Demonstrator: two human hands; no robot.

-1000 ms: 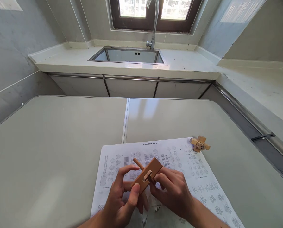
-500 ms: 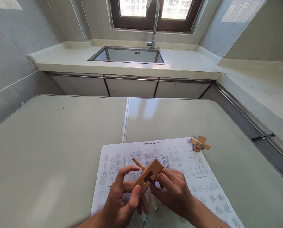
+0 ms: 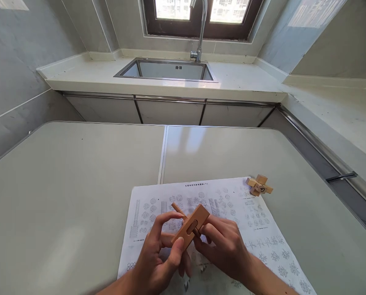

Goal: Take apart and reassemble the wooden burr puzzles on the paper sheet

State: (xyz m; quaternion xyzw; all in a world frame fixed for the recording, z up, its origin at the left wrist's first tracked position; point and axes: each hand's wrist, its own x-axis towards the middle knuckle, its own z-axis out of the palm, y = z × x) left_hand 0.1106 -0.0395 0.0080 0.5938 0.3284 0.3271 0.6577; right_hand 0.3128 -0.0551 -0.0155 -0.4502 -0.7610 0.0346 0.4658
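Note:
Above the printed sheet I hold a wooden puzzle block (image 3: pixel 195 220) with an oblong slot in its face. My left hand (image 3: pixel 163 252) grips its lower left end, thumb on the near face. The left index finger touches a thin wooden stick (image 3: pixel 177 208) that juts out behind the block to the upper left. My right hand (image 3: pixel 224 243) is closed at the block's right side, its fingertips pinching a small wooden part at the slot's lower right. Most of that part is hidden by the fingers.
The paper sheet (image 3: pixel 161 192) of printed puzzle diagrams lies on the pale table (image 3: pixel 78 172). An assembled wooden burr puzzle (image 3: pixel 259 185) sits on its upper right corner. Beyond the table are a counter (image 3: pixel 238 76) with a sink (image 3: pixel 167 70) and a tap (image 3: pixel 198 53).
The block has turned slightly in my hands, and its slot now looks more filled with wood. Both hands stay nearly in place.

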